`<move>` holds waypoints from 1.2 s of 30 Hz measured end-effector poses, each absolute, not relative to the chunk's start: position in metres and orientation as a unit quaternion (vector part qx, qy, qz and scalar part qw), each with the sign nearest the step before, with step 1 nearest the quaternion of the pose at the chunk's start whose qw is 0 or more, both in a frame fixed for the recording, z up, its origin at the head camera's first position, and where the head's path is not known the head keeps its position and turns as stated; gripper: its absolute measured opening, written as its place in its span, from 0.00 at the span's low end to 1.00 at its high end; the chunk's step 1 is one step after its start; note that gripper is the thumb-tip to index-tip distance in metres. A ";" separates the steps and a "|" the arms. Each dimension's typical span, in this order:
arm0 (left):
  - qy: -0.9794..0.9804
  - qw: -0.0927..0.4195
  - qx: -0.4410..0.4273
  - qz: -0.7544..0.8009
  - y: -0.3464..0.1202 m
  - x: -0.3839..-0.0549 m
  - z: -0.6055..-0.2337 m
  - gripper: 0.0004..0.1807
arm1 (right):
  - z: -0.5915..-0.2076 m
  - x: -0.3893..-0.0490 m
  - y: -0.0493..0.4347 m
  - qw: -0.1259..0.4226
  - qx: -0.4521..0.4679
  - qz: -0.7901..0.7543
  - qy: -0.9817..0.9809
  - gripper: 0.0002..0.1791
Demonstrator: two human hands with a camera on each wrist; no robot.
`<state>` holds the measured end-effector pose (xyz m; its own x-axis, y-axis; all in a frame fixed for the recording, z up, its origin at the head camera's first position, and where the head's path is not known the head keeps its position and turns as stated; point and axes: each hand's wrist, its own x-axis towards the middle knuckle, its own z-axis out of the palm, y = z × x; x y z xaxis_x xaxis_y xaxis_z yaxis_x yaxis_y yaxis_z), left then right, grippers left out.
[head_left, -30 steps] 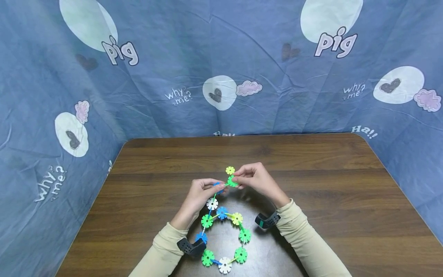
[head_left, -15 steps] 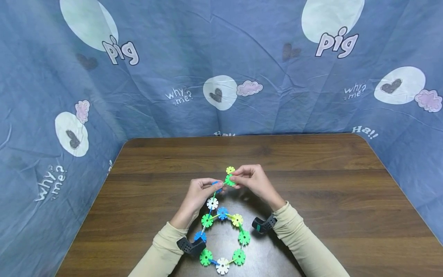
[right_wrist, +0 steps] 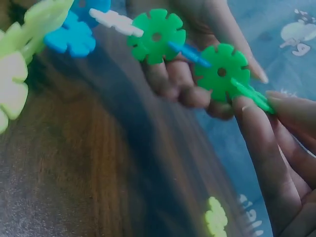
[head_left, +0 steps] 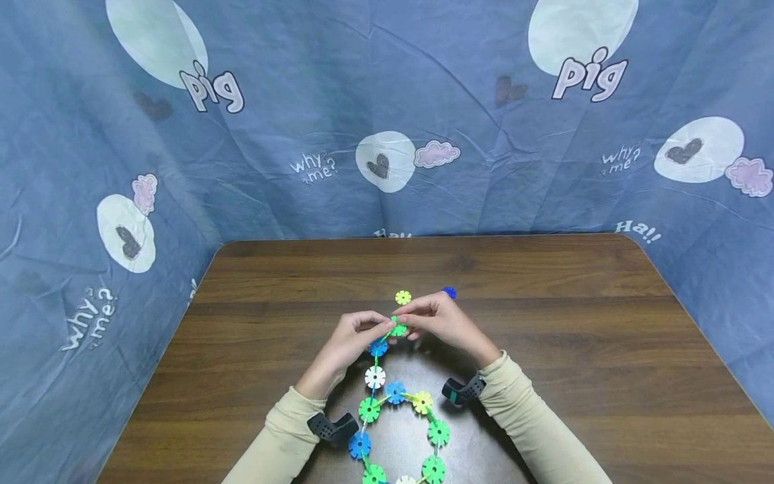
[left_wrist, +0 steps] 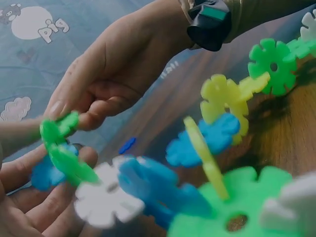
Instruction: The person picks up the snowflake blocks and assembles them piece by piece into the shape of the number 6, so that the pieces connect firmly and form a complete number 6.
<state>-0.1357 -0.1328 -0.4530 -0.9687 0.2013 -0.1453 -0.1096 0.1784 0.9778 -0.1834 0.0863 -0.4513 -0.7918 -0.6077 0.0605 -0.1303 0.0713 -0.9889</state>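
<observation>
A chain of notched plastic snowflake discs in green, blue, white and yellow hangs from my hands, with a ring of discs at its lower end. My right hand (head_left: 444, 326) pinches the end green disc (right_wrist: 252, 95) between thumb and finger. Close against it, my left hand (head_left: 347, 343) has its thumb and fingers on the same end of the chain; its exact contact is partly hidden. Below them come a blue disc (head_left: 377, 347) and a white disc (head_left: 375, 377). The ring includes a yellow disc (head_left: 422, 402) and a green disc (head_left: 439, 433).
On the brown wooden table (head_left: 544, 289), a loose yellow disc (head_left: 403, 297) lies beyond my hands. A dark blue disc (head_left: 449, 292) lies behind the right hand. A blue printed cloth (head_left: 387, 81) hangs behind the table.
The chain and ring have shifted down toward me. My left fingers have left the blue disc for the green end. The right hand has moved slightly left, and the dark blue disc has come into sight.
</observation>
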 end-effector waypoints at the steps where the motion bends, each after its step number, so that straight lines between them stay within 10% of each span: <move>1: 0.753 0.121 0.037 0.646 -0.133 -0.136 -0.453 0.14 | -0.452 -0.183 0.086 0.191 -0.259 -0.629 0.708 0.15; 18: 0.751 0.130 0.009 0.648 -0.142 -0.137 -0.455 0.12 | -0.472 -0.202 0.085 0.044 -0.203 -0.378 0.902 0.21; 36: 0.777 0.111 -0.009 0.620 -0.143 -0.139 -0.457 0.13 | -0.469 -0.188 0.097 0.137 -0.195 -0.552 0.799 0.06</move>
